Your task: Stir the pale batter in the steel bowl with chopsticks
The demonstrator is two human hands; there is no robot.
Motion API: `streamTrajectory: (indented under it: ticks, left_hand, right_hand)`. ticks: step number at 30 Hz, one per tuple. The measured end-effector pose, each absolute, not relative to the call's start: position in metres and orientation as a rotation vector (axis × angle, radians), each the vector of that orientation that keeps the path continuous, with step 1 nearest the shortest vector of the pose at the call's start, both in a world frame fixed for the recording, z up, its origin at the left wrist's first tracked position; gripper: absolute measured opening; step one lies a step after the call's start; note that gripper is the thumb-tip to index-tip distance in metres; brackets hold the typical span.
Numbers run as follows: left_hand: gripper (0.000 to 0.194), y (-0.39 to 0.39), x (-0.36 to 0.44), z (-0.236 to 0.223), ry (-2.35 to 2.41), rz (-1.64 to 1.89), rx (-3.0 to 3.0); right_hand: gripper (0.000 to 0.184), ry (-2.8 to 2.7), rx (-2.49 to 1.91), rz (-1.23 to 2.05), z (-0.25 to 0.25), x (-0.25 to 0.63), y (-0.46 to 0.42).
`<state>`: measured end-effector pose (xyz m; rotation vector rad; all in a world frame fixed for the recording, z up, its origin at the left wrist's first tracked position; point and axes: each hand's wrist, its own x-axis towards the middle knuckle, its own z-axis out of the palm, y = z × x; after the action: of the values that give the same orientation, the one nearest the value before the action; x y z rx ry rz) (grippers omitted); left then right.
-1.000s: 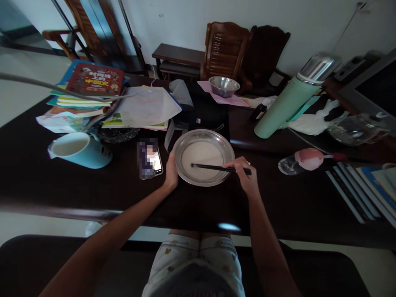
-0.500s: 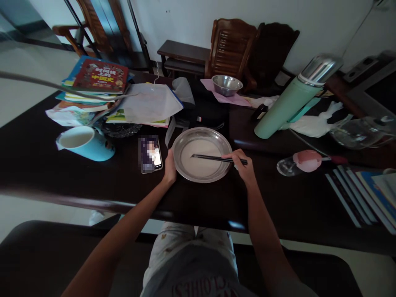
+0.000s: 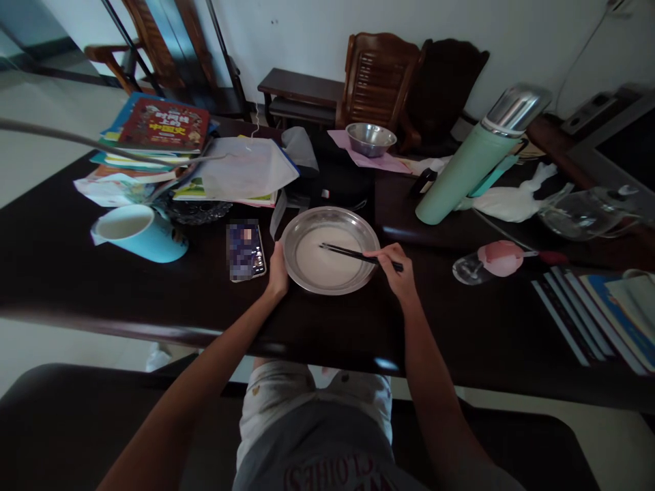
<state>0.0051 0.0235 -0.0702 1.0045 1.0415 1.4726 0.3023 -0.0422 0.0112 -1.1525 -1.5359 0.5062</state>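
Observation:
A wide, shallow metal basin [image 3: 331, 289] rests on the dark table in front of me, with a milky white liquid [image 3: 327, 267] in it. My left hand [image 3: 278, 273] grips the basin's left rim, its fingers partly hidden by the basin. In my right hand [image 3: 398, 271], closed at the basin's right side, is a pair of black chopsticks [image 3: 344, 251]. Their tips reach into the white liquid near the middle and stand slightly apart. Just left of my left hand lies a phone [image 3: 246, 250] with its screen lit.
Left stand a blue cup [image 3: 148, 235] and a pile of books [image 3: 164, 128]. A small metal bowl [image 3: 371, 140] sits behind on pink paper. To the right are a green thermos [image 3: 463, 170], a clear bottle with a pink part [image 3: 499, 259], a glass pot [image 3: 583, 215] and stacked books [image 3: 588, 314].
The chopstick tips have shifted within the liquid towards the far side and spread slightly apart. My right hand has turned a little. The left hand keeps its hold; the view has shifted slightly.

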Motion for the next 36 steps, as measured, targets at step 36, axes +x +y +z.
streamTrajectory:
  ticks: [36]
  left_hand:
    - [0.079, 0.026, 0.005, -0.059, 1.026, 1.489, 1.045]
  right_hand:
    - [0.055, -1.552, -1.126, 0.575, 0.015, 0.3, -0.043]
